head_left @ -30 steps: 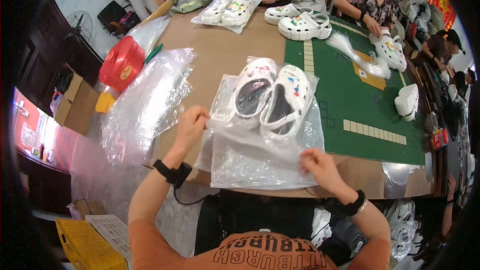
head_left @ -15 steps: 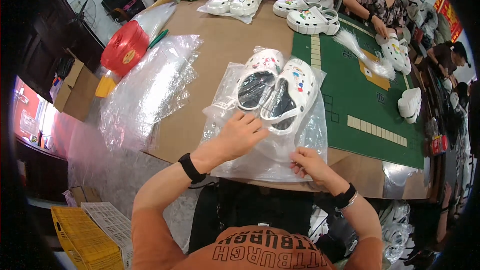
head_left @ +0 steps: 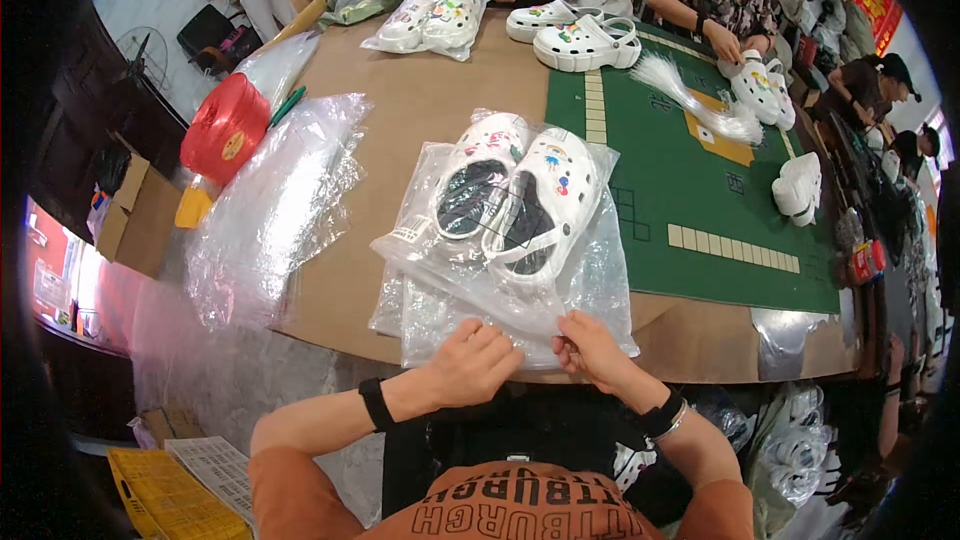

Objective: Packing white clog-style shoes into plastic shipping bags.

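Observation:
A pair of white clogs (head_left: pixel 567 178) with coloured charms and dark insoles lies inside a clear plastic bag (head_left: pixel 590 270) in front of me, heels toward me. The bag's loose mouth spreads toward the table's near edge, over more clear plastic beneath. My right hand (head_left: pixel 597 352) pinches the mouth's near edge between thumb and fingers. Beside it on the left, my left hand (head_left: pixel 468 368) is closed over the near part of the plastic, its fingers curled. Whatever those fingers hold is hidden.
A stack of clear bags (head_left: pixel 275 210) and a red roll of twine (head_left: pixel 226 130) lie to the left. At right is a green mat (head_left: pixel 690 265) with white ties (head_left: pixel 695 100) and a white clog (head_left: pixel 797 187). Co-workers handle bagged clogs (head_left: pixel 430 22) and loose clogs (head_left: pixel 762 90) across the table.
My left hand has moved back from the clogs' heels to the table's near edge. The bag's mouth is now drawn out toward my right hand, which still pinches it. The whole view has shifted slightly.

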A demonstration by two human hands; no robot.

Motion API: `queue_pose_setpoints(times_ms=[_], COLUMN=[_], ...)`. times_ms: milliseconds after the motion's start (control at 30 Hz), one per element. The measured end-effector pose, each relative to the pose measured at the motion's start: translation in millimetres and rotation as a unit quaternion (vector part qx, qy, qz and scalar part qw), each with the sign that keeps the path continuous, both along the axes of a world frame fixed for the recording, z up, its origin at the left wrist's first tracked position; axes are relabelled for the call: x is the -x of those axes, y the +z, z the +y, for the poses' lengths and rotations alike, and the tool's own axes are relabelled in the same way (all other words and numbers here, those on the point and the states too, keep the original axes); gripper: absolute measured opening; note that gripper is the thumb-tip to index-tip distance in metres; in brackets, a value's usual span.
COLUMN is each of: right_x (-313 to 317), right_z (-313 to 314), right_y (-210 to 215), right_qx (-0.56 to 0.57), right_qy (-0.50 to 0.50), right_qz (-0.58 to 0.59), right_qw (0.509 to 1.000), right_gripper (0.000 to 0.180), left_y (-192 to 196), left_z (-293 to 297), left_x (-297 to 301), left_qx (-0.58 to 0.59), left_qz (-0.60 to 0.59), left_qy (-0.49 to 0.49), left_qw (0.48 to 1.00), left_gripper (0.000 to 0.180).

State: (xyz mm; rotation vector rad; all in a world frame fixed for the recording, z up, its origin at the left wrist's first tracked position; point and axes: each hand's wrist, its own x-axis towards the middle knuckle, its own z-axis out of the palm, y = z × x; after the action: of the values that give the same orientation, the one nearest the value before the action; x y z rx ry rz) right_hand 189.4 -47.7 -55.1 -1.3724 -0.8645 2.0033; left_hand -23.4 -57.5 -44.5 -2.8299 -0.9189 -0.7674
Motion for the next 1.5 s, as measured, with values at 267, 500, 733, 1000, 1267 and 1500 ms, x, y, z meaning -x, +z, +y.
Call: queue_pose_setpoints(times_ms=[267,500,733,1000,1267,1500], right_x=[10,-7,6,-3,-16,-15], right_z=[-15,-20,-21,-16,-17,-13], right_y=[-1,1,1,-10,-13,-8], right_qx=[-0.046,-0.042,-0.058,-0.09,0.017,-0.015], right_qy=[0.015,0.008,0.019,-0.044,-0.094,-0.029], right_qz=[-0.047,-0.02,-0.041,-0.06,-0.004,-0.058], right_qw=[0.998,0.999,0.997,0.993,0.995,0.998], right_gripper=[0.024,0.021,0.022,0.022,0.027,0.031], left_y=[-15,-3,-48,-22,-24,23], left_z=[38,38,37,65,35,15], left_x=[-25,-37,-43,-64,-25,-40], left_qx=[0.219,0.14,0.347,0.31,0.322,0.101], left_qz=[0.095,0.012,-0.124,-0.004,0.063,0.0], left_qy=[0.011,0.006,0.051,0.055,-0.015,-0.115], left_qw=[0.971,0.99,0.928,0.949,0.945,0.988], left_gripper=[0.025,0.019,0.019,0.016,0.022,0.033])
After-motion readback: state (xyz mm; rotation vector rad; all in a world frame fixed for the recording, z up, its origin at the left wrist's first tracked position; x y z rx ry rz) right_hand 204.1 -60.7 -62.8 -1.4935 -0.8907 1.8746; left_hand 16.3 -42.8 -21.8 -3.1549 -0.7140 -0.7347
